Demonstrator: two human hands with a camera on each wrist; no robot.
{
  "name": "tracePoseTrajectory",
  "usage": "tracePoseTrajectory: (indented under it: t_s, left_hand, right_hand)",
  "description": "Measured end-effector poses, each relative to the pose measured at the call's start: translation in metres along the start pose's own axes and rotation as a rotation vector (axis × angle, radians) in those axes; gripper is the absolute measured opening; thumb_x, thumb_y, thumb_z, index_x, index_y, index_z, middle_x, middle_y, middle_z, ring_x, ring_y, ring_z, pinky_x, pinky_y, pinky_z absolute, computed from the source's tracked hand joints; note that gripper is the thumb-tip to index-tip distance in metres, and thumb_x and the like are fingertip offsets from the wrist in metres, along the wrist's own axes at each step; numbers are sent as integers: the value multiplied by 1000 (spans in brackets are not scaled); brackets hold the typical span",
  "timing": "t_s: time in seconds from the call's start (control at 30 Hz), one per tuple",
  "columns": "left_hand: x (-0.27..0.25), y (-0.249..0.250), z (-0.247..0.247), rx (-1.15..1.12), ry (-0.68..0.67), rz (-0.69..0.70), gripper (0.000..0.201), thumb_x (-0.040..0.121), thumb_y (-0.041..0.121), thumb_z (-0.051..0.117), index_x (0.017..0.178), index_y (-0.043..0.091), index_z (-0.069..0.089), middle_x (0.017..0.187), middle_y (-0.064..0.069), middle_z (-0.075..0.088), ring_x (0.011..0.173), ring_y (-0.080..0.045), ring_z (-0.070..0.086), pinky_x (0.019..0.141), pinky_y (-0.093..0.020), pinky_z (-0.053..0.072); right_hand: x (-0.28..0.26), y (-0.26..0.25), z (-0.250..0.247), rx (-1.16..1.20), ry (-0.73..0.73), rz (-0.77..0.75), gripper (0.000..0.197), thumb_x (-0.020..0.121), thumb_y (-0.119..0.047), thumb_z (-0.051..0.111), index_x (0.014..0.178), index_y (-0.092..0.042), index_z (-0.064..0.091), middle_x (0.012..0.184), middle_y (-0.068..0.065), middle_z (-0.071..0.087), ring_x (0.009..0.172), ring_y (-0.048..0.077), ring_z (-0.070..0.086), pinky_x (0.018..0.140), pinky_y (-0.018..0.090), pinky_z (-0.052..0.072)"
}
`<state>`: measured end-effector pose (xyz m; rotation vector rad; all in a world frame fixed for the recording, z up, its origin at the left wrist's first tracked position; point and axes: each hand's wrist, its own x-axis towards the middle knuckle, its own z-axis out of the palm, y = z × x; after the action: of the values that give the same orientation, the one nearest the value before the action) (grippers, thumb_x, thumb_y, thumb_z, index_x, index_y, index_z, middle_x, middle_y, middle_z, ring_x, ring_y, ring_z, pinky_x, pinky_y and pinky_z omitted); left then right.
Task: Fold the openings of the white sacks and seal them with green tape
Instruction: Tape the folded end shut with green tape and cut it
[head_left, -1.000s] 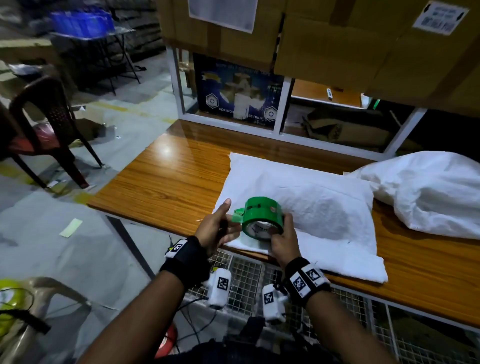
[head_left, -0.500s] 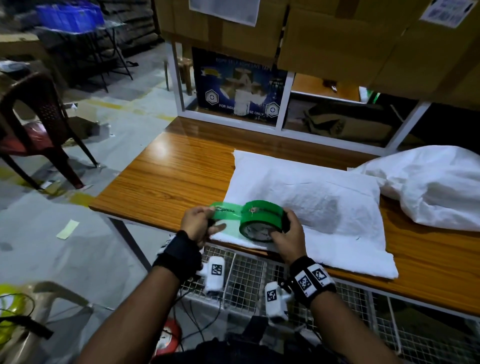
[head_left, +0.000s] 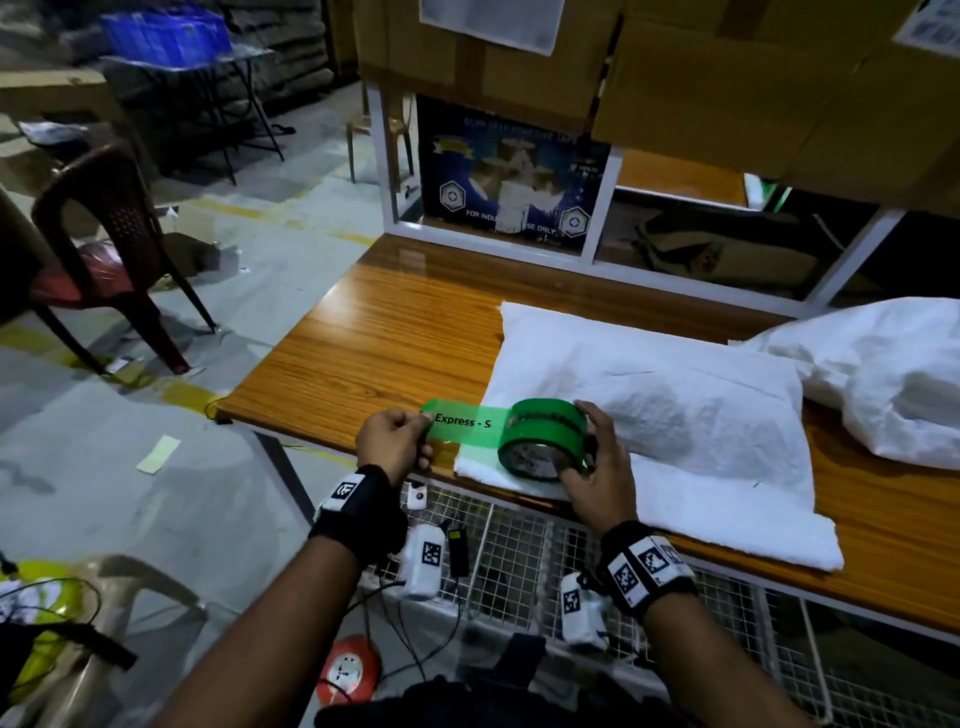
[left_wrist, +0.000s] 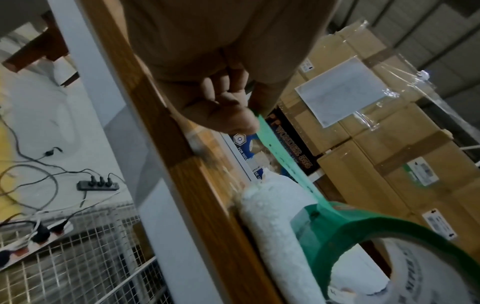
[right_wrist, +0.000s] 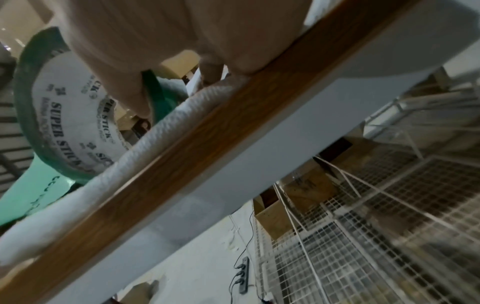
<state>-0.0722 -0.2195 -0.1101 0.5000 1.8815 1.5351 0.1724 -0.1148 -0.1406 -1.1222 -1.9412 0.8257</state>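
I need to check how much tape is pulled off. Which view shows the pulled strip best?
The head view: the whole strip runs from the left hand to the roll. The left wrist view shows it edge-on; the right wrist view catches only a blurred patch beside the roll.

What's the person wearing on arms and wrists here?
Forearms are bare, no sleeves in the head view. Left hand: black wrist band with one square black-and-white marker. Right hand: black wrist band with several white marker squares. A small white camera unit hangs under each wrist, each with its own marker: left, right. No gloves or rings visible.
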Motion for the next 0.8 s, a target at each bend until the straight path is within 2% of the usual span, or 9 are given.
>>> tracePoseTrajectory:
  t_s: [0.1,0.2,0.27,0.37,0.43,0.5,0.6,0.7,0.8]
  left_hand:
    - [-2,-4,-1,38,7,-10,20,90,14,67,77,-1,67,56,-12,63,46,-21,54,49,-30,49]
    - [-1,-6,-3,97,28,3,22,89,15,69,74,0,68,58,-15,66,48,-21,58,52,-34,53]
    - [1,-7,-7,174,64,19,20,87,17,70,72,4,70,58,-14,69,48,-22,62,54,-38,57]
    - [4,-8,-11,284,118,46,19,85,19,69,67,12,72,54,-5,68,50,-18,67,60,-38,62]
    - [6,-8,-12,349,142,62,20,84,22,69,66,14,72,56,-2,69,58,-19,70,67,-38,62]
    - [6,-10,-11,413,164,87,21,82,28,68,66,16,72,63,1,71,69,-21,70,74,-37,60]
    - [2,-11,-7,529,190,112,26,84,46,62,78,23,73,76,4,72,80,-23,69,74,-35,58]
    - [-4,-10,-2,728,205,122,46,79,68,61,101,29,72,96,5,73,92,-25,67,71,-29,51]
    - [-2,-14,4,850,216,128,54,72,73,66,108,32,69,101,3,73,99,-25,64,78,-34,54]
  right_hand:
    - [1,-9,0,-184,-27,-47,91,73,-7,66,143,-53,31,128,2,55,114,30,48,79,42,51]
    - [3,-19,0,-340,-86,-67,99,73,-7,67,147,-55,23,118,3,52,111,27,45,70,34,44]
    - [6,-26,0,-378,-124,-92,100,75,-6,68,147,-57,21,116,2,48,111,24,44,66,33,46]
    - [12,-38,3,-434,-176,-137,103,76,-3,69,146,-59,20,116,1,43,109,24,46,64,39,56]
    - [12,-42,5,-444,-192,-150,104,75,0,69,146,-59,20,120,0,44,110,25,48,64,41,58]
    - [11,-43,5,-447,-185,-144,105,74,1,70,147,-57,21,123,-2,46,111,23,48,63,37,57]
    - [8,-42,2,-497,-149,-131,103,73,-5,72,149,-53,21,121,-2,52,108,24,46,71,40,53]
    - [7,-42,1,-546,-143,-128,102,73,-10,73,150,-51,21,117,1,56,104,27,47,79,43,48]
    - [7,-46,3,-522,-156,-125,104,72,-6,73,150,-50,20,116,2,54,104,25,47,80,44,52]
